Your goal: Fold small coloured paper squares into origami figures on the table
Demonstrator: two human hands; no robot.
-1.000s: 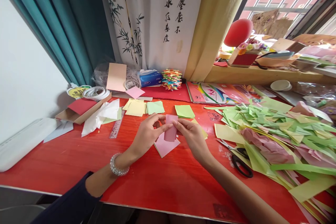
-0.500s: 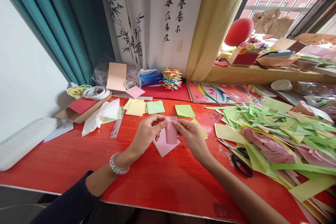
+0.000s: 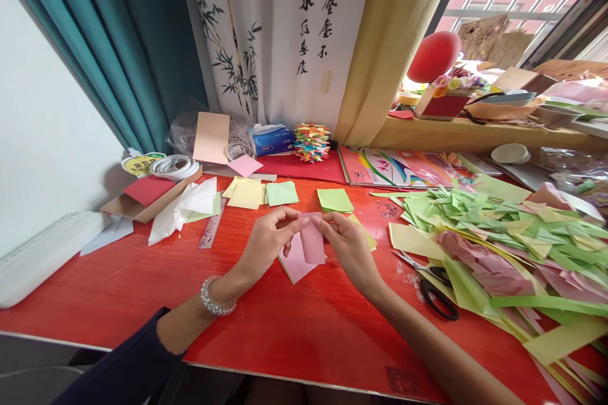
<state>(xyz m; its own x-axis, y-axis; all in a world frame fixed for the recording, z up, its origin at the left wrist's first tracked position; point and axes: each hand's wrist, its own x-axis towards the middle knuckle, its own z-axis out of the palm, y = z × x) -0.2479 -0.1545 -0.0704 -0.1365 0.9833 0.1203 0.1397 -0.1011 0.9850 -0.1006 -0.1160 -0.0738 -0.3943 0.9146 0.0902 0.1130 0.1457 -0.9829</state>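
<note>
Between my two hands is a small piece of pink paper (image 3: 313,248), bent or folded over and hanging down from my fingertips. My left hand (image 3: 270,237) pinches its upper left part with thumb and fingers. At the upper right, my right hand (image 3: 346,242) pinches the same paper. Directly beneath lies a stack of pink paper squares (image 3: 295,269) on the red table, partly covered by the held sheet. A green paper stack (image 3: 335,200) sits just beyond my hands, with yellow paper (image 3: 365,232) partly hidden behind my right hand.
Black-handled scissors (image 3: 437,291) lie right of my hands, beside a heap of green, yellow and pink paper strips (image 3: 503,234). Leftward are a clear ruler (image 3: 209,231), white tissue (image 3: 187,205) and a cardboard tray (image 3: 152,207). Farther back stands a colourful folded-paper ball (image 3: 311,143).
The pink paper has tilted and shifted slightly right, its lower right corner now swung outward. Both hands keep nearly the same place and pinch.
</note>
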